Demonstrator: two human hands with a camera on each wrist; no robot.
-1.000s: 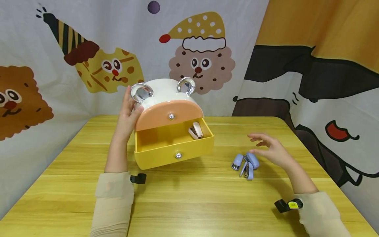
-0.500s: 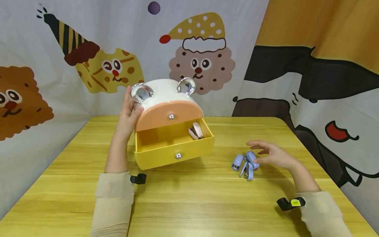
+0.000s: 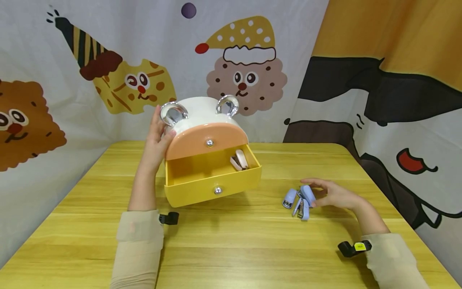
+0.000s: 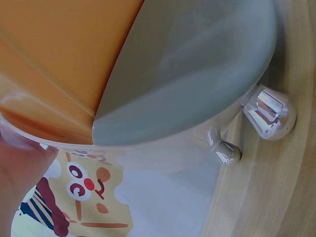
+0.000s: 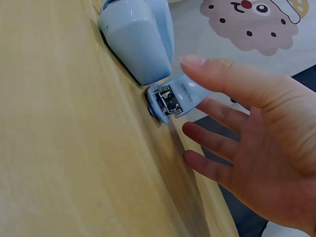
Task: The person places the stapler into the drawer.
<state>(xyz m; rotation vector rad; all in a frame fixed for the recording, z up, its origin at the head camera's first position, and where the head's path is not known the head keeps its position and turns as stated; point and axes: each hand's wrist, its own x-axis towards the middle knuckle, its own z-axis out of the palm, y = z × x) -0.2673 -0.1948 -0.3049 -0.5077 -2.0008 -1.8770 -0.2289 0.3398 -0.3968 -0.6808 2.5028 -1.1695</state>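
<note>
A bear-eared drawer box [image 3: 196,110], white with a peach upper drawer, stands on the table. Its yellow lower drawer [image 3: 191,192] is pulled out, with a pale pink mini stapler [image 3: 240,160] lying in the right end. My left hand [image 3: 156,140] holds the box's left side, thumb at the front edge and fingers behind the ear. On the right, my right hand [image 3: 333,194] pinches a light-blue mini stapler [image 5: 185,96] between thumb and index finger, the other fingers loosely spread. The stapler is still among other blue staplers, one of them [image 3: 289,198] just to its left.
The wooden table [image 3: 231,249] spreads under everything. Behind it hangs a cartoon-printed cloth [image 3: 126,24]. Silver feet [image 4: 270,112] show under the box in the left wrist view. Black cameras [image 3: 355,248] sit on both wrists.
My right hand has come down onto the right-hand blue stapler, and its thumb and index finger have closed around it. The left hand and the box have stayed put.
</note>
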